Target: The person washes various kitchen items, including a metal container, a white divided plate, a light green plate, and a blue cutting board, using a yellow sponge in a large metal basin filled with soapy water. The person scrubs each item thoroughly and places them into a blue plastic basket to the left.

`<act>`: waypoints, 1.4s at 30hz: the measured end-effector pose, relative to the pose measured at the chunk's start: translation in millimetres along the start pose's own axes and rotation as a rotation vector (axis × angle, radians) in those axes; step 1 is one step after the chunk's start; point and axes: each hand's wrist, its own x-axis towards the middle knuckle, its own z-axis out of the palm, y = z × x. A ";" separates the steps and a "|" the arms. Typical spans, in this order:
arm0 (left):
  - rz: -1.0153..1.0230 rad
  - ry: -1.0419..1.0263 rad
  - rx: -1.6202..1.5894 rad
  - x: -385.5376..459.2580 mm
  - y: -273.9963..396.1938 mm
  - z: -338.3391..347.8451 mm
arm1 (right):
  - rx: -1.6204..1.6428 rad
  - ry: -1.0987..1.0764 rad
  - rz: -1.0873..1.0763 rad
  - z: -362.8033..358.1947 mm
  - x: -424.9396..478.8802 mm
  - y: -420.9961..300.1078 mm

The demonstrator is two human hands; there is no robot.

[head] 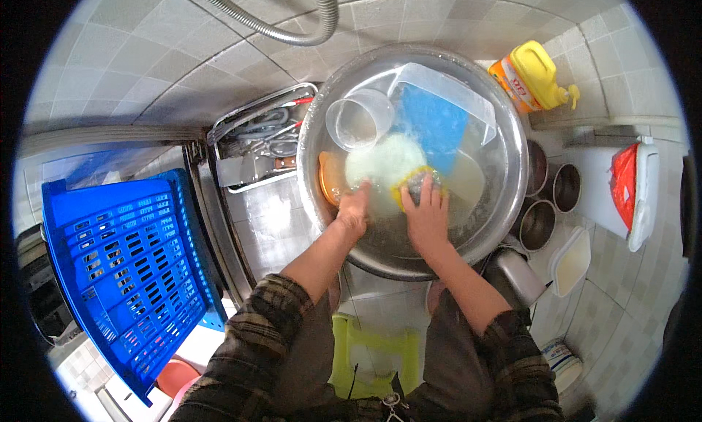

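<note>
A large round metal basin (307, 203) of cloudy water stands before me. In it lies a pale, whitish-green rounded item (384, 156), perhaps a dish or lid, partly under water. My left hand (355, 207) grips its near left edge, the thumb on top and the other fingers hidden. My right hand (428, 216) holds a yellow-edged scrubbing sponge (418, 185) against the item's right side. An orange bowl-like piece (329, 178) rests by the left wall. Behind are a clear plastic cup (359, 120), a blue flat piece (430, 123) and a translucent plastic container (449, 90).
Left of the basin is a metal tray (252, 189) of utensils; farther left, a blue plastic basket (131, 257). A yellow pump bottle (529, 77) stands at back right. Several dark metal containers (537, 224) and a white tub (570, 263) lie right. A green stool (341, 345) is below.
</note>
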 end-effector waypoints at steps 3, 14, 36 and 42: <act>0.053 0.015 0.068 27.3 -3.0 -11.7 | -0.001 0.069 -0.046 5.5 33.8 18.3; 0.040 -0.443 -0.005 -40.3 9.2 0.6 | 0.220 0.165 -0.122 -8.6 35.6 12.1; 1.192 -0.235 1.144 -69.0 3.0 19.1 | 1.819 -0.185 0.676 -37.9 8.7 89.0; 0.043 -0.549 0.143 -23.9 32.3 -5.7 | 1.378 -0.108 0.641 -24.5 23.8 82.1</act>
